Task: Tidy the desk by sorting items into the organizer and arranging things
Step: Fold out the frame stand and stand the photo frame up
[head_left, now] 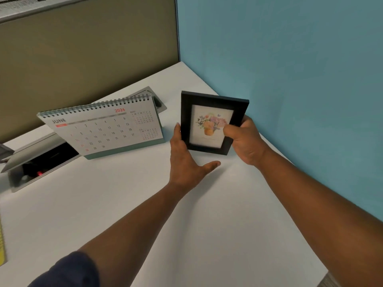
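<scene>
1. Task item: a black picture frame (pixel 211 123) with a flower print sits near the back right corner of the white table (pixel 186 224), just beside the blue wall panel (pixel 300 79).
2. Right hand (pixel 244 139): fingers and thumb are clamped on the frame's right edge and lower corner.
3. Left hand (pixel 186 158): fingers are straight and lie flat against the frame's left edge, thumb spread below; it steadies, not grips.
4. Frame contact: whether its base touches the table or hangs just above cannot be told.
5. Progress: the frame appears to be mid-placement. No organizer is in view, so the sorting stage cannot be judged.
6. Surroundings: a spiral desk calendar (pixel 103 129) showing June stands just left of the frame, close enough to limit leftward adjustment. An open cable hatch (pixel 37 160) lies further left.
</scene>
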{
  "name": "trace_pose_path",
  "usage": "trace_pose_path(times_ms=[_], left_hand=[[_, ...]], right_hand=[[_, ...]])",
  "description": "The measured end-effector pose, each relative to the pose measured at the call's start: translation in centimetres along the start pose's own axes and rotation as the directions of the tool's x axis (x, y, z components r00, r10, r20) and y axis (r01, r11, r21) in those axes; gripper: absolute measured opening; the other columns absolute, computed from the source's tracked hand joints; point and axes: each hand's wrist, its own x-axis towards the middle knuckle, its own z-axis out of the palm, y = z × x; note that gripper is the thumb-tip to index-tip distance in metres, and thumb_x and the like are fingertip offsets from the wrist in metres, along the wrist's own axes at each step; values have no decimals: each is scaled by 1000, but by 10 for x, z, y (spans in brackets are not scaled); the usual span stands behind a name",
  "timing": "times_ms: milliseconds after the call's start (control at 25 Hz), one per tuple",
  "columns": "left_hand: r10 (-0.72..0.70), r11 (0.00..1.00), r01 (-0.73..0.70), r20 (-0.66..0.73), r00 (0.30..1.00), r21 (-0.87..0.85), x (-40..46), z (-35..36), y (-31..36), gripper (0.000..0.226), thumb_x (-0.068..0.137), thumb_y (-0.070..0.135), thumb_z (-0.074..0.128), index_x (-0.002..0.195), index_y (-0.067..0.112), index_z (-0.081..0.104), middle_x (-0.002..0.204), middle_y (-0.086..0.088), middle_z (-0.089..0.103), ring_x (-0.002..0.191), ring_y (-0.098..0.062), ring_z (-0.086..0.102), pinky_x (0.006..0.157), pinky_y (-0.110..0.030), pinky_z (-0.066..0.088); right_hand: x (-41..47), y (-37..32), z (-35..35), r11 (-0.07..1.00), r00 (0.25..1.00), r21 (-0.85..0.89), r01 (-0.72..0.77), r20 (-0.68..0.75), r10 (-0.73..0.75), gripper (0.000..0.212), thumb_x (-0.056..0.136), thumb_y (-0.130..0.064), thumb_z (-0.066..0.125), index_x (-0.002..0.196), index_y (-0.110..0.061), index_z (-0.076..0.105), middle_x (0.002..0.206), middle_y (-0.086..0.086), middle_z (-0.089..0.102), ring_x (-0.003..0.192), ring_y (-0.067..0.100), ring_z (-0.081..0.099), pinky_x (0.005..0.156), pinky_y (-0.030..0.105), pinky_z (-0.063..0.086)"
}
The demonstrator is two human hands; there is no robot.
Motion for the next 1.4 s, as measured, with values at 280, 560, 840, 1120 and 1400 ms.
trace_pose_path(times_ms=[280, 560, 840, 1120, 1400], left_hand=[[-39, 984, 49, -66, 997, 170, 44, 32, -7, 145, 56, 59, 90, 156, 27, -10, 157, 1, 23, 144, -20, 27, 119, -44, 30], [-6, 964, 44, -143, 990, 264, 61, 41, -11, 144, 56, 75, 79, 157, 22, -9, 152, -5, 33, 139, -26, 36, 116, -46, 33], [-6, 946, 63, -176, 984, 317, 62, 47, -14, 140, 59, 81, 72, 157, 19, -7, 150, -6, 36, 137, -27, 36, 116, -42, 28], [-15, 940, 75, -181, 983, 331, 62, 49, -14, 139, 60, 84, 69, 158, 19, -6, 152, -6, 34, 138, -27, 35, 117, -42, 27], [-30, 934, 106, -220, 975, 341, 60, 50, -15, 140, 58, 86, 68, 158, 18, -2, 151, -6, 36, 137, -27, 37, 116, -42, 28]], right_hand=[[44, 11, -6, 996, 998, 83, 14, -56, -9, 42, 71, 8, 54, 108, -7, 69, 102, 5, 77, 103, 25, 72, 83, 39, 59], [64, 17, -10, 994, 996, 104, -7, -85, 16, 55, 68, 7, 51, 122, 7, 62, 116, 19, 70, 109, 33, 69, 86, 44, 59], [68, 19, -10, 997, 994, 72, -31, -99, 38, 55, 67, 7, 51, 121, 9, 61, 120, 25, 68, 109, 34, 68, 92, 50, 57], [69, 23, -13, 995, 994, 70, -63, -83, 69, 46, 78, 15, 48, 119, -1, 63, 113, 14, 72, 106, 29, 70, 88, 45, 58], [64, 39, -9, 992, 987, 95, -87, -128, 99, 51, 76, 10, 53, 122, -8, 62, 117, 10, 72, 110, 28, 68, 86, 43, 59]])
